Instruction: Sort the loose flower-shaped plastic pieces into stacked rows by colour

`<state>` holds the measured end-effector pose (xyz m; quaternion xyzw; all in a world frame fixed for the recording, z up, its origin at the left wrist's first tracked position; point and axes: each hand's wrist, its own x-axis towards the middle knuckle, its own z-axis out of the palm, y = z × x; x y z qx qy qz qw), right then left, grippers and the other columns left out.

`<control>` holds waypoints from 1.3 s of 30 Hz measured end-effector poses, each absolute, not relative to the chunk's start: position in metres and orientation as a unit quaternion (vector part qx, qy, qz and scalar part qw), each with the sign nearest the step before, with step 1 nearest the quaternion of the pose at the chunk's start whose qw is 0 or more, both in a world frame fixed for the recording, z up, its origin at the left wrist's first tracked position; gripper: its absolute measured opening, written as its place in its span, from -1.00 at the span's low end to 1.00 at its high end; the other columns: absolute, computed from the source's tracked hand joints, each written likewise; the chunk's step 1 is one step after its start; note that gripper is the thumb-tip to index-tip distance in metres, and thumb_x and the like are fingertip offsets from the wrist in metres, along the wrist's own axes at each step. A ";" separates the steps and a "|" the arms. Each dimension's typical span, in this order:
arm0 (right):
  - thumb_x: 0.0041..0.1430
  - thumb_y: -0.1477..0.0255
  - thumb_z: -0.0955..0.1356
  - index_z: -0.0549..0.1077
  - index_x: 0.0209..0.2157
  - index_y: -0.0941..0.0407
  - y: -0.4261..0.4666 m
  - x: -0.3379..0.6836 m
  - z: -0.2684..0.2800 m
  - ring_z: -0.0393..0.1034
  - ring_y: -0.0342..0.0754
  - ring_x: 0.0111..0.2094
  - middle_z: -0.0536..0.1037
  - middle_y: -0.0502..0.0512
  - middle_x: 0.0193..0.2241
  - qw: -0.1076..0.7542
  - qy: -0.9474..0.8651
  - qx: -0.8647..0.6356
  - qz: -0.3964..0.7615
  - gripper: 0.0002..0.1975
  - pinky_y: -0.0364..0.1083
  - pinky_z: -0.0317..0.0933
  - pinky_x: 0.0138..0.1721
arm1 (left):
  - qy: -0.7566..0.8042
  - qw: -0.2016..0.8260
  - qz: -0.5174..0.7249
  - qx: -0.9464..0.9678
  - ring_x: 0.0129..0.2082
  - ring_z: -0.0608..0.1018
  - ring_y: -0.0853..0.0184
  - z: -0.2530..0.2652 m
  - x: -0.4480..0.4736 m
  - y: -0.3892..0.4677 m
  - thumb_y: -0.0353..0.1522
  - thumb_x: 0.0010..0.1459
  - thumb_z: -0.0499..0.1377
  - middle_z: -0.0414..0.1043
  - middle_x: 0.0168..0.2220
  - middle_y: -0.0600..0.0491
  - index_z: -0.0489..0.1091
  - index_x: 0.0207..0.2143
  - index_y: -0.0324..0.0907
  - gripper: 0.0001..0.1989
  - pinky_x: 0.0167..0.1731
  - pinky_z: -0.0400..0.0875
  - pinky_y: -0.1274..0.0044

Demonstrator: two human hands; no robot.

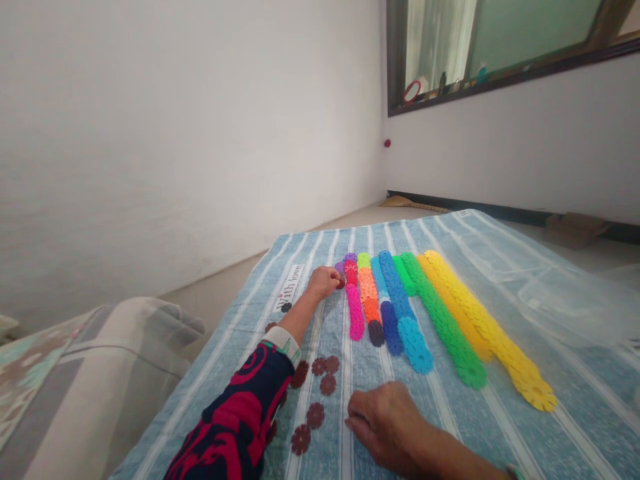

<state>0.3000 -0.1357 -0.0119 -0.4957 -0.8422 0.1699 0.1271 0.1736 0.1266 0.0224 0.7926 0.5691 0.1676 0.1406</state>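
item: brown disc [341,281], small, round, notched at the rim; partly covered by the fingertips.

companion pieces: loose brown discs [315,415], flat, flower-like in outline, dull reddish brown; several scattered singly or touching, others partly hidden by the patterned sleeve [235,413]. one near-black disc [286,307] lies at the edge of the printed strip.

position: the brown disc is at the fingertips of the left hand [324,283], just beside the purple and red upper end of the pink row [355,313]. left hand: fingers pinched on the disc. right hand [393,427]: fingers curled inward, near the lower end of the rows; whether anything sits inside cannot be told. the loose brown discs lie between the sleeve and the right hand, some behind the left forearm.

adjoining stock: overlapping discs in rows, left to right: the pink row, orange row [369,293], blue rows [397,287], green row [443,320], amber row [455,303], yellow row [493,337]. to their right, clear plastic [565,303].

ground: blue cloth [235,347] with white stripes.

inscriptions: white printed strip [290,288], slanting, reads "with love"; a letter "w" shows at the cloth's far edge.
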 end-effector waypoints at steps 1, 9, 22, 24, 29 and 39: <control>0.26 0.34 0.29 0.48 -0.36 0.11 -0.136 0.300 -0.012 0.49 -0.07 -0.46 0.62 0.05 -0.44 0.129 -0.843 -0.495 0.168 -0.81 -0.09 -0.13 -0.49 | 0.570 0.138 0.165 0.793 -0.36 0.56 0.35 0.022 0.173 0.126 -0.53 -0.06 0.18 0.58 -0.45 0.10 0.58 -0.45 -0.20 -0.83 -0.34 0.36 0.58; 0.26 0.36 0.28 0.49 -0.38 0.11 -0.137 0.300 -0.008 0.49 -0.07 -0.46 0.62 0.07 -0.44 0.125 -0.839 -0.501 0.171 -0.80 -0.09 -0.14 -0.50 | 0.565 0.097 0.166 0.803 -0.26 0.57 0.31 0.016 0.171 0.123 -0.50 -0.03 0.18 0.60 -0.32 0.07 0.60 -0.35 -0.16 -0.78 -0.23 0.37 0.56; 0.24 0.38 0.31 0.50 -0.38 0.11 -0.141 0.301 -0.006 0.48 -0.07 -0.44 0.62 0.06 -0.44 0.137 -0.832 -0.508 0.174 -0.83 -0.10 -0.13 -0.46 | 0.609 0.052 0.126 0.781 -0.29 0.56 0.29 0.039 0.084 0.086 -0.41 0.00 0.15 0.60 -0.36 0.07 0.58 -0.37 -0.16 -0.80 -0.21 0.38 0.56; 0.24 0.39 0.30 0.50 -0.37 0.11 -0.141 0.301 -0.006 0.49 -0.07 -0.43 0.62 0.07 -0.43 0.138 -0.832 -0.508 0.174 -0.84 -0.11 -0.12 -0.45 | 0.620 0.052 0.104 0.776 -0.31 0.56 0.29 0.042 0.069 0.073 -0.41 -0.01 0.15 0.59 -0.39 0.08 0.58 -0.40 -0.15 -0.81 -0.23 0.37 0.56; 0.26 0.39 0.29 0.50 -0.35 0.11 -0.142 0.301 -0.009 0.50 -0.05 -0.39 0.62 0.07 -0.41 0.143 -0.831 -0.511 0.166 -0.83 -0.12 -0.09 -0.44 | 0.667 0.037 0.086 0.739 -0.35 0.54 0.32 0.045 0.044 0.043 -0.40 0.03 0.13 0.57 -0.44 0.09 0.57 -0.42 -0.13 -0.81 -0.32 0.31 0.59; 0.26 0.41 0.29 0.50 -0.36 0.11 -0.145 0.300 -0.010 0.50 -0.06 -0.37 0.61 0.06 -0.42 0.151 -0.830 -0.516 0.151 -0.83 -0.13 -0.07 -0.42 | 0.676 0.015 0.098 0.730 -0.15 0.56 0.27 0.036 0.023 0.014 -0.36 0.08 0.15 0.54 -0.04 -0.02 0.55 -0.13 -0.15 -0.70 -0.12 0.36 0.56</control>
